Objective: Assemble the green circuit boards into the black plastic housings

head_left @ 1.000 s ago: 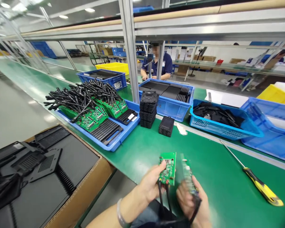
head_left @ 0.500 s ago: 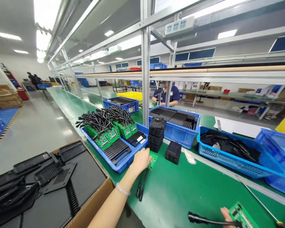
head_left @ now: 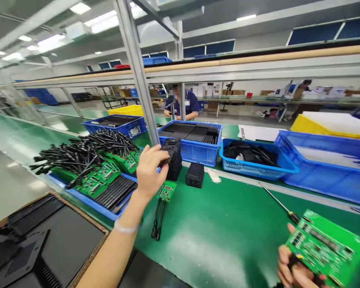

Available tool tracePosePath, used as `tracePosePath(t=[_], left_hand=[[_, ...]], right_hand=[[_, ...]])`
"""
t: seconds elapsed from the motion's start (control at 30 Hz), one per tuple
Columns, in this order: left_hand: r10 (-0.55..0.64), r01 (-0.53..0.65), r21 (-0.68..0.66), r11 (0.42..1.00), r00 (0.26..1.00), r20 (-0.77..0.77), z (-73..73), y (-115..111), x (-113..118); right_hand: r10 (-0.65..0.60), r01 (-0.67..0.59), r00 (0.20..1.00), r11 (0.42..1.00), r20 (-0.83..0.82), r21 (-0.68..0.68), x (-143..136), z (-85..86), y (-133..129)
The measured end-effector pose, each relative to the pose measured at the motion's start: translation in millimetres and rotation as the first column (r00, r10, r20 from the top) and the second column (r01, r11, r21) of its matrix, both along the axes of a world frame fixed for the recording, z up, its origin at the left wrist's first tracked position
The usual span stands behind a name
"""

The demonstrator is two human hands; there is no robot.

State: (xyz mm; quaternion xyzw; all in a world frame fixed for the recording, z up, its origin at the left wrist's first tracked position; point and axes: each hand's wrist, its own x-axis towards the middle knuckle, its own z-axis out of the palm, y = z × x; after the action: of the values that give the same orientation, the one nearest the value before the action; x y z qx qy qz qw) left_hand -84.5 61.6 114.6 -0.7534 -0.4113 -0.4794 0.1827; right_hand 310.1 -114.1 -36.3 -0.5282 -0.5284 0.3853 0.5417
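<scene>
My left hand (head_left: 150, 172) reaches to a stack of black plastic cases (head_left: 174, 162), its thumb and fingers closed on the edge of the top case. Below it, a green circuit board (head_left: 167, 193) with two black cable leads (head_left: 159, 222) lies on the bench. At the lower right, my right hand (head_left: 285, 262) grips a larger-looking green circuit board (head_left: 327, 246) by its near left side, component side showing. Part of that hand is hidden behind the board. A shorter stack of black cases (head_left: 195, 175) stands right of the tall one.
A blue tray (head_left: 105, 210) of cabled boards and black panels sits left. Behind stand blue bins (head_left: 201, 154) and a light-blue basket (head_left: 258, 172) of black parts. A screwdriver (head_left: 277, 200) lies near my right hand. A cardboard box (head_left: 105, 232) stands lower left; a co-worker (head_left: 189, 102) sits opposite.
My left hand has moved from the board on the bench up to the tall case stack. My right hand has raised its board further into view. The camera has turned right.
</scene>
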Motion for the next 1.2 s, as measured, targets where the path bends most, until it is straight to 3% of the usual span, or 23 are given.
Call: tracePosePath(t=[0.07,0.13,0.23,0.33,0.43,0.53,0.63,0.73,0.83,0.9,1.03,1.2], left_hand=[[-0.188,0.187,-0.023,0.982,0.975,-0.118,-28.8,-35.9,25.0],[-0.36,0.345,-0.102,0.933,0.905,-0.229,-66.1,-72.0,52.7],[-0.522,0.444,-0.293,0.847,0.801,-0.293,-120.7,-113.6,86.4],[-0.564,0.446,-0.41,0.796,0.793,-0.232,-147.6,-133.7,97.5],[-0.556,0.452,-0.418,0.788,0.813,-0.171,-141.2,-134.8,92.6],[-0.518,0.362,-0.488,0.794,0.823,-0.233,-123.7,-124.9,89.1],[-0.588,0.285,-0.659,0.696,0.753,-0.295,-115.8,-114.8,90.4],[-0.628,0.26,-0.741,0.619,0.73,-0.269,-117.3,-110.2,89.7],[-0.637,0.279,-0.755,0.594,0.736,-0.23,-118.0,-106.6,85.1],[-0.661,0.299,-0.765,0.57,0.72,-0.211,-116.4,-101.7,81.8],[-0.741,0.353,-0.778,0.52,0.639,-0.205,-116.4,-86.7,78.0],[-0.807,0.432,-0.757,0.49,0.554,-0.207,-130.1,-70.7,78.5]], right_hand=[[-0.021,0.018,0.936,1.0,0.351,0.011,-4.9,20.9,-4.3],[-0.054,0.003,0.767,0.997,0.64,0.08,-16.1,36.0,-1.2],[-0.104,-0.065,0.551,0.984,0.828,0.167,-37.7,41.3,10.2],[-0.158,-0.1,0.429,0.97,0.889,0.221,-56.1,33.9,18.4],[-0.128,-0.171,0.381,0.963,0.916,0.206,-69.7,28.2,21.0],[-0.036,-0.252,0.44,0.954,0.897,0.161,-81.3,28.1,22.5],[-0.012,-0.277,0.558,0.94,0.83,0.2,-89.7,29.6,24.1],[-0.113,-0.251,0.62,0.909,0.777,0.332,-94.0,30.4,22.6],[-0.188,-0.277,0.538,0.881,0.822,0.383,-97.0,29.2,14.6],[-0.141,-0.299,0.494,0.899,0.858,0.321,-99.5,25.8,6.4],[-0.018,-0.277,0.538,0.94,0.843,0.198,-103.7,10.7,-9.8],[-0.135,-0.158,0.504,0.957,0.853,0.244,-106.6,-9.6,-19.1]])
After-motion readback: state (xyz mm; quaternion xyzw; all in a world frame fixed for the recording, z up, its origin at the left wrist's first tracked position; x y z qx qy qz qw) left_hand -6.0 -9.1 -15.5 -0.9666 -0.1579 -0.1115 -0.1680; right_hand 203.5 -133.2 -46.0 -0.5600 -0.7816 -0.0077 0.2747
